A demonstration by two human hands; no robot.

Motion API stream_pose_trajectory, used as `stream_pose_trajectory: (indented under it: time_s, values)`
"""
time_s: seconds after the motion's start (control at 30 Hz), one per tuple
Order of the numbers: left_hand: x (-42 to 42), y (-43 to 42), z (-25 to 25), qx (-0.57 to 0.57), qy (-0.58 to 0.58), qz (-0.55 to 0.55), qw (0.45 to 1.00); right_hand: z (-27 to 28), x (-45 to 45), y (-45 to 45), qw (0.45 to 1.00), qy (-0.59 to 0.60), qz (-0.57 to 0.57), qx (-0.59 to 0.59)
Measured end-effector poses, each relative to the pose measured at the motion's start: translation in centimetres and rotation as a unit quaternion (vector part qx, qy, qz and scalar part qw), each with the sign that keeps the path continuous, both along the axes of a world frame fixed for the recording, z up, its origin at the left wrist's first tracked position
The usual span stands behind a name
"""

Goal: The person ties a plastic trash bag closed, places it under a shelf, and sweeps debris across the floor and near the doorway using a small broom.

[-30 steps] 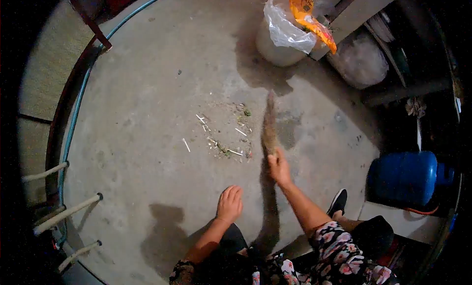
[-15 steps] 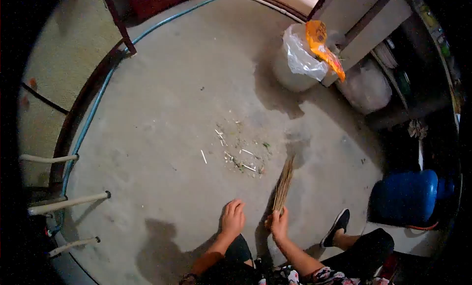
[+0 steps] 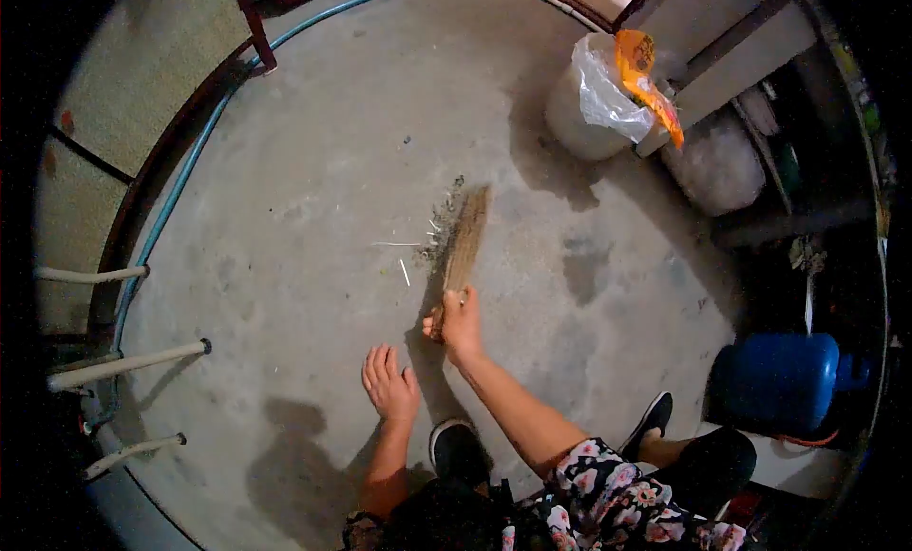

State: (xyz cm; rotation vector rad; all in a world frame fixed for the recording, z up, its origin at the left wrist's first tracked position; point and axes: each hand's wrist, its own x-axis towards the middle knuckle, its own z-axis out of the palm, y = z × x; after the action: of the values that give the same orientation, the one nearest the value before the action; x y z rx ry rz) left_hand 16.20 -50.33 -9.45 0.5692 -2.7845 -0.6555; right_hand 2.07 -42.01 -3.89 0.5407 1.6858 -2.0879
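Observation:
My right hand [image 3: 458,325] is wrapped round the base of a short straw hand broom [image 3: 467,236]. The bristles point away from me and lean slightly right, close to the floor. Along the broom's left side runs a strip of debris [image 3: 439,230], with dark crumbs and white bits mixed in. A white stick [image 3: 405,273] lies apart from it, nearer to me, and a thin pale stick [image 3: 395,244] reaches left from the strip. My left hand [image 3: 389,382] hovers over the floor left of the broom, fingers stretched out and holding nothing.
At the upper right stands a bin [image 3: 570,114] with a clear liner and an orange wrapper [image 3: 655,95] over its rim. A blue plastic jug [image 3: 774,380] lies at the right. Pale stool or chair legs [image 3: 133,366] jut in at left. A blue hose [image 3: 190,171] follows the wall.
The broom in my right hand has swept leftward and forward across the floor. Scattered debris is now gathered in a strip along its left side. My left hand has moved left and spread its fingers.

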Motion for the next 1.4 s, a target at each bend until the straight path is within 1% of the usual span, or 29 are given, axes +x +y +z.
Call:
stream_pose_trajectory:
  time_s: [0.07, 0.1, 0.2, 0.23, 0.3, 0.33, 0.37, 0.4, 0.47, 0.6, 0.67, 0.7, 0.73, 0.77, 0.8, 0.83, 0.87, 0.93, 0.97, 1.03, 1.07, 1.1, 1.13, 1.17, 1.23, 1.27, 1.3, 1.37, 1.4]
  values:
    - [-0.1, 0.0, 0.1, 0.005, -0.006, -0.001, 1.0, 0.9, -0.6, 1.8, 1.0, -0.023, -0.018, -0.008]
    - [-0.1, 0.0, 0.2, 0.005, -0.007, -0.001, 1.0, 0.7, -0.4, 3.3, 0.999, -0.029, -0.042, 0.011]
    - [0.1, -0.1, 0.0, 0.002, -0.007, 0.002, 1.0, -2.4, -0.2, 8.1, 0.993, -0.016, -0.082, 0.079]
    - [0.3, -0.1, -0.3, 0.0, 0.0, 0.0, 1.0, -2.6, -0.2, 8.7, 0.994, 0.007, -0.06, 0.094]
    - [0.2, -0.2, 0.0, 0.002, -0.001, 0.0, 1.0, -3.1, -0.7, 8.7, 0.993, -0.016, -0.032, 0.109]
    - [0.0, -0.1, 0.2, 0.003, 0.001, 0.0, 1.0, -2.3, -1.4, 8.2, 0.992, -0.035, -0.001, 0.122]
    - [0.2, 0.0, 0.3, 0.008, 0.002, 0.0, 1.0, -1.3, -2.1, 7.5, 0.989, -0.012, 0.015, 0.145]
    - [0.1, -0.1, 0.2, 0.011, 0.001, 0.001, 1.0, -0.3, -3.0, 6.9, 0.991, -0.013, 0.04, 0.129]
    - [0.0, -0.4, 0.0, 0.021, 0.007, 0.0, 1.0, 1.0, -4.0, 6.7, 0.976, 0.094, 0.071, 0.185]
    - [0.2, -0.5, 0.3, 0.04, 0.005, 0.007, 0.999, 3.3, -5.9, 7.9, 0.962, 0.086, 0.049, 0.253]
    - [0.2, 0.0, 0.3, 0.055, 0.011, 0.015, 0.998, 5.0, -7.4, 9.2, 0.912, 0.196, 0.081, 0.352]
    - [0.6, -0.1, -0.1, 0.045, 0.01, 0.012, 0.999, 6.0, -8.3, 10.3, 0.871, 0.196, 0.152, 0.424]
    - [0.3, -0.5, -0.2, 0.029, 0.009, 0.005, 1.0, 6.6, -9.1, 11.3, 0.87, 0.203, 0.137, 0.428]
    - [-0.1, -0.7, -0.6, 0.028, 0.019, -0.002, 0.999, 7.0, -9.8, 12.2, 0.796, 0.313, 0.181, 0.486]
    - [0.1, -0.7, -0.9, 0.02, 0.04, -0.005, 0.999, 7.4, -10.3, 13.2, 0.703, 0.411, 0.229, 0.533]
    - [0.7, -0.5, -1.0, 0.011, 0.054, -0.006, 0.998, 9.4, -10.5, 13.6, 0.707, 0.397, 0.266, 0.522]
    - [1.0, -0.3, -1.2, 0.008, 0.047, -0.002, 0.999, 10.8, -10.6, 14.1, 0.685, 0.378, 0.311, 0.539]
    - [0.7, -0.4, -1.6, -0.001, 0.025, 0.002, 1.0, 12.1, -10.6, 15.8, 0.614, 0.433, 0.39, 0.532]
    - [1.3, -0.7, -1.5, -0.013, 0.015, 0.009, 1.0, 12.1, -9.9, 16.7, 0.621, 0.435, 0.395, 0.518]
    - [0.4, -0.6, -1.2, 0.02, 0.022, 0.002, 1.0, 12.2, -8.8, 18.4, 0.491, 0.442, 0.544, 0.518]
    - [0.2, -0.9, -1.1, 0.016, 0.023, 0.012, 1.0, 11.2, -7.6, 19.3, 0.477, 0.443, 0.571, 0.5]
    - [0.6, -1.2, -1.1, 0.05, 0.039, 0.01, 0.998, 9.3, -6.3, 20.4, 0.473, 0.403, 0.61, 0.492]
    - [1.1, -1.5, -1.1, 0.081, 0.053, 0.008, 0.995, 8.0, -5.0, 20.9, 0.486, 0.431, 0.621, 0.438]
    - [1.9, -2.6, 1.7, 0.079, 0.031, 0.02, 0.996, 8.1, -3.4, 21.4, 0.462, 0.413, 0.649, 0.441]
    - [1.9, -3.4, 3.4, 0.154, 0.048, 0.058, 0.985, 4.3, -2.4, 22.7, 0.445, 0.41, 0.691, 0.396]
    - [2.7, -3.8, 4.0, 0.149, 0.036, 0.072, 0.986, 3.3, -2.2, 22.9, 0.442, 0.409, 0.708, 0.369]
    - [3.3, -4.4, 4.4, 0.127, 0.026, 0.057, 0.99, 2.0, -2.8, 23.1, 0.44, 0.412, 0.715, 0.353]
    - [4.2, -4.3, 4.7, 0.094, 0.011, 0.049, 0.994, -0.1, -4.8, 22.5, 0.447, 0.45, 0.702, 0.324]
    - [4.5, -4.1, 4.6, 0.111, 0.004, 0.053, 0.992, -0.3, -6.8, 22.0, 0.409, 0.466, 0.698, 0.358]
